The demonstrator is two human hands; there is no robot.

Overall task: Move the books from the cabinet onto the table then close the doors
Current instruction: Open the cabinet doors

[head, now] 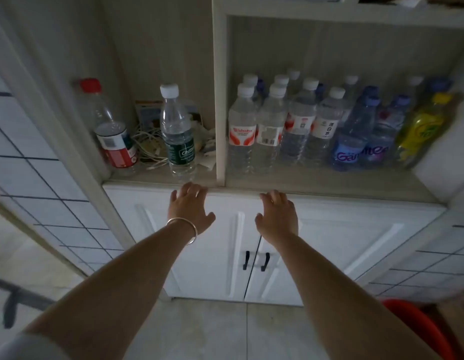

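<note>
Both forearms reach out, left hand (190, 209) and right hand (277, 216) spread open, seemingly touching 2 shut doors (212, 245).

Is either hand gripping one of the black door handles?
No. The left hand and right hand lie flat and open near the top of the white doors, well above the black handles.

Both white doors (199, 242) shut, black handles (255, 261) side by side at the seam, nothing before them. Bare floor (212, 331) below, free approach. Shelf above crowded with water bottles (277, 126) and cables (150, 144). Red basin (418, 326) low right.
</note>
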